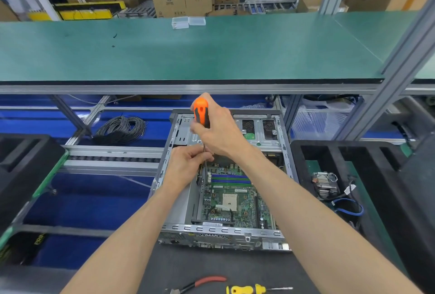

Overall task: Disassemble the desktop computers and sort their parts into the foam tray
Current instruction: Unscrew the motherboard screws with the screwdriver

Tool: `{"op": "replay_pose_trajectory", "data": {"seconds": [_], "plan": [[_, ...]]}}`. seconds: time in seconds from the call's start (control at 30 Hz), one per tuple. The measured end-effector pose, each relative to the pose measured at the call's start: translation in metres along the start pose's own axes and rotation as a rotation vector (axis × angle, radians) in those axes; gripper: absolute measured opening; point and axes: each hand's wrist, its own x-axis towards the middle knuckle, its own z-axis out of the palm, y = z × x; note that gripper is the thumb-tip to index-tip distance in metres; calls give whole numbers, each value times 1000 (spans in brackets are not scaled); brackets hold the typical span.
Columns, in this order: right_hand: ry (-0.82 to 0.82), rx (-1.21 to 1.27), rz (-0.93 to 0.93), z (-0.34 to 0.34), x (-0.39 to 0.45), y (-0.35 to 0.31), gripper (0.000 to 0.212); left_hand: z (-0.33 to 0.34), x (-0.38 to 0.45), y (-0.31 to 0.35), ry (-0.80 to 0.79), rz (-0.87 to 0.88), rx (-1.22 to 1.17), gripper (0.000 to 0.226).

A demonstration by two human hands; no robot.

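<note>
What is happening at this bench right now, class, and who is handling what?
A person is working on an open desktop computer case with its motherboard still inside. The right hand grips an orange-handled screwdriver held upright, while the left hand pinches its shaft to steady the tip at the board's far left corner. A heatsink and blue cable already lie in the black foam tray on the right. Red-handled pliers and a yellow screwdriver lie unused in front.

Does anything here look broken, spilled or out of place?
Nothing looks damaged or spilled. The computer case lies open only because it is being taken apart. The right hand grips an orange screwdriver, the left hand steadies its shaft. Pliers and a yellow screwdriver lie loose nearby.
</note>
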Motion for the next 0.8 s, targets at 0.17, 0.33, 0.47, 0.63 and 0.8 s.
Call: {"op": "replay_pose_trajectory", "data": {"seconds": [0.17,0.33,0.47,0.63,0.8], "plan": [[130,-18,-26,0,-1,0,39,-3,-1,0,58,-91,-87,28],[141,54,34,3,-2,3,39,-4,-3,5,105,-57,-98,29],[24,95,37,0,-2,2,53,-4,-5,9,93,-48,-104,25],[-74,97,-93,-9,-1,-2,57,-6,-7,11,25,-29,-65,23],[75,-93,-121,-5,4,-2,34,-6,-6,10,78,-95,-98,15]]}}
